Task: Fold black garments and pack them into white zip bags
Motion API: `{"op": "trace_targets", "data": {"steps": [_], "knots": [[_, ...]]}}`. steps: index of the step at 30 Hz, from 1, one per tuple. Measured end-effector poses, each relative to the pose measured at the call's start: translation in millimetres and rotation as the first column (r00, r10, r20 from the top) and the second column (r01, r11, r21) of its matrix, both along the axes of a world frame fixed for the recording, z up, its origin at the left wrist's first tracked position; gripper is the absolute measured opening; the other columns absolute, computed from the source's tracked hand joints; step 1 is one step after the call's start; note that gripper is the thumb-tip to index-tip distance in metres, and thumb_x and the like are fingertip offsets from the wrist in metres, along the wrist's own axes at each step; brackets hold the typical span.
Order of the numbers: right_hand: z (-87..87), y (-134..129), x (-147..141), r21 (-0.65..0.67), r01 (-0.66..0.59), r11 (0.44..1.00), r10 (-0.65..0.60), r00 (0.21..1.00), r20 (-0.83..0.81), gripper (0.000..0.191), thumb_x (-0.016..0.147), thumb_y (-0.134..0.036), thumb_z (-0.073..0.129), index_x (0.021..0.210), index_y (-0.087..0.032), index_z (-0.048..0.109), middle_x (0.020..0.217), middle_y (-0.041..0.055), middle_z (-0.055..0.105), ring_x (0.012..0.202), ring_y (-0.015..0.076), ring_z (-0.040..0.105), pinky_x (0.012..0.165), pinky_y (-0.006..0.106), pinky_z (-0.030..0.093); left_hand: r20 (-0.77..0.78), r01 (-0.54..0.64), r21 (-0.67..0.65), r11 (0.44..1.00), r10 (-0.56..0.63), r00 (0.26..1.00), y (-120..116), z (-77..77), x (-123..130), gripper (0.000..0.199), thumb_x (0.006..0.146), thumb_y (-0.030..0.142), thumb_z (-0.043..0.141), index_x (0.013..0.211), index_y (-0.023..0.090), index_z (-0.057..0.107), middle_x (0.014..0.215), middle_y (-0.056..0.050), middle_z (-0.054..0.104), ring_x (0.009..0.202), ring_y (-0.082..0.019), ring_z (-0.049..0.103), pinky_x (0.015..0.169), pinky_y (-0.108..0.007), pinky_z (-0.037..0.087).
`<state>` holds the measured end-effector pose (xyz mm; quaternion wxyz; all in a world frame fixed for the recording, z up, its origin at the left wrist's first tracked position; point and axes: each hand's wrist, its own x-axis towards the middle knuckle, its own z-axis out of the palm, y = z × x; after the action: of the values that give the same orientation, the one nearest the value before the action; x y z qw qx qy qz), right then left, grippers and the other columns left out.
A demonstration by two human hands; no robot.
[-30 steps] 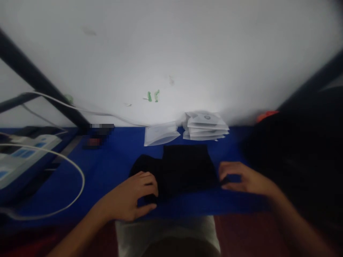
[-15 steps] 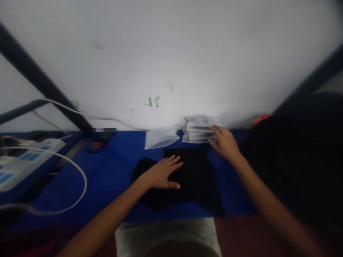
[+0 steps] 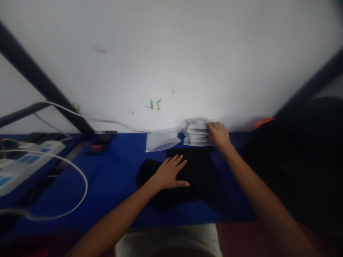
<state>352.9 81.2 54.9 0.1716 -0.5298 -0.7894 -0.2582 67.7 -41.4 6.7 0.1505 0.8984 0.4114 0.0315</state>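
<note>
The cloth [image 3: 198,171] is black, the tabletop [image 3: 112,185] blue, the pouches [image 3: 197,138] white, the power strip [image 3: 24,169] white with blue patches.

The right hand [image 3: 218,133] partly hides the white bags [image 3: 197,132]; the power strip [image 3: 30,167] is cropped.

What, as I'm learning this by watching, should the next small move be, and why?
Probably lift the top pale bag off the stack with the right hand: its fingers are at the stack's right side, though whether they pinch a bag is unclear. The left hand lies spread on the black cloth, so it seems free to steady that.
</note>
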Motion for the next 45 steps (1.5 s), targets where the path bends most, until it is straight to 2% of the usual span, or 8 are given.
{"op": "trace_targets", "data": {"steps": [5, 9, 14, 18, 23, 28, 35, 45], "knots": [[1.5, 2, 2, 0.072, -0.069, 0.995, 0.068, 0.998, 0.016, 0.016, 0.080, -0.010, 0.055, 0.091, -0.015, 0.065, 0.086, 0.0108, 0.066, 0.087, 0.0252, 0.051, 0.067, 0.031, 0.034, 0.071, 0.000, -0.015, 1.000, 0.001, 0.997, 2, 3.7, -5, 0.092, 0.078, 0.078, 0.056, 0.149, 0.020, 0.041, 0.160, -0.015, 0.029, 0.147, -0.036, 0.026, 0.117, -0.053, 0.024], [5.3, -6, 6, 0.161, -0.125, 0.979, 0.124, 0.992, 0.014, 0.017, 0.090, -0.014, 0.051, 0.078, -0.018, 0.061, 0.075, 0.0078, 0.062, 0.080, 0.0226, 0.050, 0.061, 0.031, 0.030, 0.286, -0.112, -0.025, 0.993, 0.115, 0.951, 15, 17.6, -20, 0.065, 0.087, 0.065, 0.057, 0.132, 0.018, 0.060, 0.139, -0.014, 0.058, 0.130, -0.031, 0.052, 0.110, -0.045, 0.038], [5.7, -43, -13, 0.276, -0.283, 0.918, 0.289, 0.957, 0.021, 0.020, 0.094, -0.017, 0.054, 0.075, -0.020, 0.059, 0.081, 0.0056, 0.066, 0.075, 0.0179, 0.055, 0.066, 0.030, 0.042, 0.699, -0.419, -0.092, 0.903, 0.358, 0.619, 40, 44.2, -54, 0.031, 0.090, 0.046, 0.058, 0.102, 0.019, 0.069, 0.105, -0.008, 0.073, 0.101, -0.024, 0.066, 0.095, -0.039, 0.049], [-7.4, -89, -55, 0.330, -0.725, 0.604, 0.760, 0.649, 0.035, 0.014, 0.092, -0.010, 0.057, 0.083, -0.019, 0.061, 0.086, 0.0049, 0.069, 0.090, 0.0190, 0.064, 0.081, 0.036, 0.056, 0.796, -0.435, -0.195, 0.879, 0.401, 0.453, 50, 54.2, -68, 0.030, 0.091, 0.043, 0.055, 0.098, 0.016, 0.067, 0.100, -0.009, 0.073, 0.093, -0.022, 0.068, 0.087, -0.035, 0.052], [-26.9, -124, -97, 0.170, -0.898, 0.406, 0.912, 0.409, -0.022, 0.018, 0.092, -0.009, 0.052, 0.079, -0.016, 0.062, 0.097, 0.0096, 0.072, 0.100, 0.0212, 0.067, 0.094, 0.042, 0.056, 0.689, -0.216, -0.229, 0.949, 0.314, 0.653, 41, 42.7, -42, 0.033, 0.090, 0.045, 0.058, 0.105, 0.018, 0.069, 0.105, -0.006, 0.074, 0.098, -0.023, 0.067, 0.091, -0.034, 0.050], [-33.1, -123, -101, 0.161, -0.885, 0.437, 0.899, 0.434, -0.055, 0.013, 0.093, -0.010, 0.054, 0.088, -0.013, 0.065, 0.103, 0.0116, 0.072, 0.106, 0.0224, 0.065, 0.093, 0.041, 0.057, 0.554, -0.080, -0.144, 0.986, 0.147, 0.820, 33, 30.1, -20, 0.031, 0.096, 0.040, 0.048, 0.096, 0.019, 0.071, 0.095, -0.005, 0.075, 0.089, -0.021, 0.067, 0.087, -0.032, 0.048], [-32.9, -98, -84, 0.141, -0.754, 0.642, 0.767, 0.629, -0.128, 0.020, 0.098, -0.009, 0.046, 0.104, -0.014, 0.065, 0.094, 0.0108, 0.071, 0.087, 0.0204, 0.064, 0.079, 0.039, 0.056, 0.531, -0.158, -0.227, 0.961, 0.259, 0.807, 29, 21.1, -32, 0.036, 0.096, 0.043, 0.049, 0.078, 0.017, 0.067, 0.073, 0.000, 0.066, 0.069, -0.016, 0.058, 0.065, -0.025, 0.042], [-29.2, -111, -91, 0.190, -0.800, 0.569, 0.820, 0.569, -0.058, 0.015, 0.094, -0.006, 0.053, 0.100, -0.015, 0.063, 0.086, 0.0083, 0.068, 0.076, 0.0181, 0.058, 0.064, 0.033, 0.051, 0.578, -0.026, -0.391, 0.920, 0.267, 0.771, 16, 30.2, -28, 0.033, 0.091, 0.041, 0.054, 0.074, 0.015, 0.064, 0.065, 0.003, 0.056, 0.061, -0.012, 0.049, 0.057, -0.022, 0.037]]}}
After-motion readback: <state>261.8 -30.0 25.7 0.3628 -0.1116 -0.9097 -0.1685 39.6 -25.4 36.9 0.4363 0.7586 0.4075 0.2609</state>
